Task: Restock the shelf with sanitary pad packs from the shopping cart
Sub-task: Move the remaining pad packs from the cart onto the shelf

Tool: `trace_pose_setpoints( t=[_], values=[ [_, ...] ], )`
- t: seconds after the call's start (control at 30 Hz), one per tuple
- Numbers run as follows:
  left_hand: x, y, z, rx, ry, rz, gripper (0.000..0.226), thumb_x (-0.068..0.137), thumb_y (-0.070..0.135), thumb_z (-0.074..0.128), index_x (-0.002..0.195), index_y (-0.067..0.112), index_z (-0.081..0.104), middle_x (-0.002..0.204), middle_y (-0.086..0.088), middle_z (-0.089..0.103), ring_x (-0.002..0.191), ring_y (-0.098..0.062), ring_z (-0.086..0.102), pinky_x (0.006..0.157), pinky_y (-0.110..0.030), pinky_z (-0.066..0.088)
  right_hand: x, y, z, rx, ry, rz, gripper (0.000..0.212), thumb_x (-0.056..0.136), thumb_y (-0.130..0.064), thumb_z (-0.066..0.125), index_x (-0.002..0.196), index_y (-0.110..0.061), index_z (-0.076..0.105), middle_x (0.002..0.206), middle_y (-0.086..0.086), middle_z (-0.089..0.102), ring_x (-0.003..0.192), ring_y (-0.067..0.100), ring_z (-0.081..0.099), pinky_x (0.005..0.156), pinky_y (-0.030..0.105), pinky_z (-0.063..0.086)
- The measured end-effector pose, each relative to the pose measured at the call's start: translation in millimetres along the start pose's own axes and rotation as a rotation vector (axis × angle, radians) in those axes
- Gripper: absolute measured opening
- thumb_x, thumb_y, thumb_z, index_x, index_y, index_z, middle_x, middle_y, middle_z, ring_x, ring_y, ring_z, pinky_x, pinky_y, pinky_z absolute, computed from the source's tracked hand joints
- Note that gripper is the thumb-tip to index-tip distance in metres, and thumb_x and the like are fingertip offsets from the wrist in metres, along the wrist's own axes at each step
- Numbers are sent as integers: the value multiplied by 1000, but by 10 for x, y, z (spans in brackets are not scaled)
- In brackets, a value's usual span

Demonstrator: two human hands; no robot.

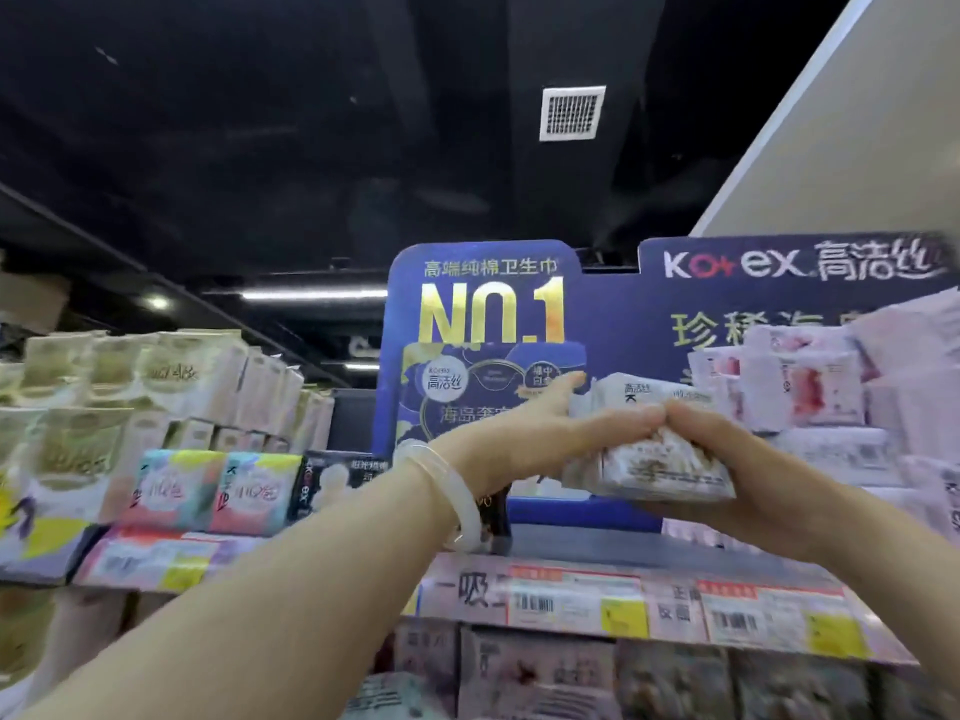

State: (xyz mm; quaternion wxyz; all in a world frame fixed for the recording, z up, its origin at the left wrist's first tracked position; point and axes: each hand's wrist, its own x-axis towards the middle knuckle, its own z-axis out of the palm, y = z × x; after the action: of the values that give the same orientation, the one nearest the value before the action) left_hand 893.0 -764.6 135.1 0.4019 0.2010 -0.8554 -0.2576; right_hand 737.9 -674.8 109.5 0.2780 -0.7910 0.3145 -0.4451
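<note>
1. A long store shelf with a pale front edge strip crosses the lower half of the frame, carrying price labels with barcodes.
2. At right, stacked pink-and-white sanitary pad packs sit on it.
3. At centre, a dark blue cardboard display sign stands on it.
4. At left, teal-and-pink packs and cream packs lie on it.

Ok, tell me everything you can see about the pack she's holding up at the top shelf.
The pad pack is a white soft-plastic packet, blurred by motion, with dark Chinese brand characters on its upper face and a brownish pattern on the side facing the camera. It lies roughly level, above the top shelf edge, in front of the blue Kotex display board. The left hand holds its left end, the right hand cups its right end and underside. Pink-and-white packs are stacked just right of it.
</note>
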Motion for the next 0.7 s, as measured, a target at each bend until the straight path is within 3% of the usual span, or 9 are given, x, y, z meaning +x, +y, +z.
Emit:
trace_pose_setpoints(
  t=[0.1,0.2,0.27,0.33,0.4,0.47,0.6,0.7],
  values=[
    [291,-33,-83,59,-132,-49,105,56,73,72,142,22,38,137,-8,55,123,-26,56,106,-50,41,204,216,-275,35,8,36,62,43,-69,77,93,-33,74,100,-1,71,92,10,62,93,38,42],
    [409,-106,-147,148,-293,-121,83,69,57,74,133,16,42,125,-8,62,117,-26,61,104,-50,44,348,289,-374,42,79,154,51,71,-57,67,105,-20,70,104,9,70,96,20,61,98,43,42],
    [440,-132,-170,306,-329,-184,77,72,49,73,134,21,39,131,-3,56,122,-21,56,107,-40,42,420,386,-374,0,73,218,45,79,-46,63,113,-17,64,105,9,71,93,18,64,94,38,45],
    [511,-176,-187,462,-394,-248,84,78,46,73,146,32,25,146,1,41,131,-17,45,108,-28,37,465,508,-350,-54,40,271,50,78,-41,60,120,-15,60,115,12,68,101,21,63,91,33,48],
    [558,-188,-207,499,-440,-312,87,81,44,69,149,37,16,154,0,29,138,-20,35,108,-26,31,497,589,-327,-34,14,318,53,79,-40,62,125,-14,58,117,11,68,100,20,65,84,28,52],
    [591,-170,-216,506,-475,-353,93,77,49,71,149,40,13,157,-2,24,142,-25,29,116,-35,25,501,610,-324,-37,17,353,56,75,-45,58,123,-16,58,114,8,69,95,17,67,78,25,54],
    [666,-188,-296,616,-526,-383,114,56,58,76,148,45,10,159,-3,20,144,-27,25,118,-47,20,559,623,-336,-233,-2,363,64,73,-67,55,112,-17,63,114,7,68,96,14,62,86,28,47],
    [704,-230,-340,630,-572,-433,127,43,61,81,149,39,14,159,0,19,142,-25,28,115,-48,29,600,615,-279,-318,-4,337,40,83,-52,44,100,-18,59,91,-10,64,73,-4,63,70,13,50]
  ],
)
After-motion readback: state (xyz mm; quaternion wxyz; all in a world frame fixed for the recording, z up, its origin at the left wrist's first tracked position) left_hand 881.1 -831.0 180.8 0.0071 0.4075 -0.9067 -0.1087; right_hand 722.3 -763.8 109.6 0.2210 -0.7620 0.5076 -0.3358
